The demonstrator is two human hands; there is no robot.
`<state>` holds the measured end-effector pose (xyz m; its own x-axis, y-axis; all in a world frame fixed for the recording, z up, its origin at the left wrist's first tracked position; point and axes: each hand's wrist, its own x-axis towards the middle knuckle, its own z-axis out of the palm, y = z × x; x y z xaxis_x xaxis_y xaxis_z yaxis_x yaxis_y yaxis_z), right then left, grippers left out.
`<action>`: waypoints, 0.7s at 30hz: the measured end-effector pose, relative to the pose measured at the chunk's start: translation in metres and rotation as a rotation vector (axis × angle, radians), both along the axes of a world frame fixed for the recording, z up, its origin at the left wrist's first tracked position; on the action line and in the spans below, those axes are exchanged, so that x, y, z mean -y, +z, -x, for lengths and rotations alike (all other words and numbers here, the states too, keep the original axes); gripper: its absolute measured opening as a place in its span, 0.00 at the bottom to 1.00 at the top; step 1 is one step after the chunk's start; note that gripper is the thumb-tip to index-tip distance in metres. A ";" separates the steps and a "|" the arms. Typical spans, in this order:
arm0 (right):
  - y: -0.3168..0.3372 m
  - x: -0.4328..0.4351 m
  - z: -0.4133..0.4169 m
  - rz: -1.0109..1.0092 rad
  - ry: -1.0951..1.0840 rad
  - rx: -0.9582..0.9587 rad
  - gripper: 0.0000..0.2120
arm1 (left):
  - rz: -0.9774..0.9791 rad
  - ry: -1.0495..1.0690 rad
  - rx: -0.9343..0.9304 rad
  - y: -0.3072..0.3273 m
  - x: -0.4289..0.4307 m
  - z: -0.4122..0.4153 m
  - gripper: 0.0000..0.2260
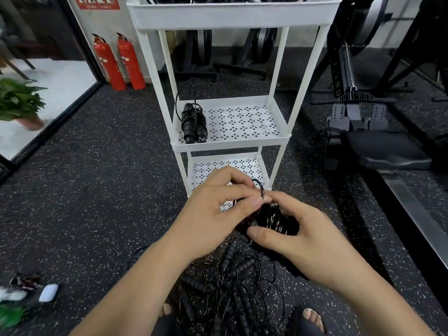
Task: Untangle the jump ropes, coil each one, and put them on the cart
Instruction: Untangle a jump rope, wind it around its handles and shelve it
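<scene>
Gripping the coiled jump rope (274, 220), right hand (310, 241); left hand (211, 214) pinching its loose loop (260, 187).

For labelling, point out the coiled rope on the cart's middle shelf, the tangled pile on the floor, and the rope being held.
Coiled rope (190, 124): head view, its black handles.
Tangled pile (228, 257): head view, a handle in the heap.
Held rope (274, 218): head view, its wound coil.

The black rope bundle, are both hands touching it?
Touching. The head view shows the right hand curled round the rope bundle and the left hand pinching the cord loop at its top.
</scene>
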<state>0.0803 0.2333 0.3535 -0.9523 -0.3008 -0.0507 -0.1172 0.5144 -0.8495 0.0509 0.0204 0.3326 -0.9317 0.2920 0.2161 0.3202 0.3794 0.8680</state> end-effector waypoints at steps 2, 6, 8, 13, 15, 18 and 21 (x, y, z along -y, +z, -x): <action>-0.002 -0.001 -0.001 -0.011 0.039 0.052 0.20 | -0.017 0.005 0.080 0.002 0.003 0.002 0.11; -0.004 0.000 -0.004 -0.046 0.099 0.085 0.17 | 0.013 -0.093 0.315 0.008 0.006 0.006 0.17; -0.001 0.002 -0.007 -0.036 0.113 0.060 0.17 | 0.012 -0.135 0.414 0.010 0.009 0.008 0.17; 0.004 0.010 -0.012 -0.055 0.065 0.102 0.34 | -0.019 -0.055 0.537 0.007 0.015 0.012 0.22; 0.010 0.013 -0.016 -0.015 0.090 0.107 0.37 | -0.006 -0.037 0.597 0.008 0.017 0.013 0.28; 0.012 0.013 -0.019 0.083 0.060 0.066 0.38 | 0.008 -0.019 0.618 0.010 0.018 0.012 0.26; 0.006 0.010 -0.016 0.194 -0.022 0.036 0.36 | -0.032 0.050 0.445 0.012 0.016 0.012 0.20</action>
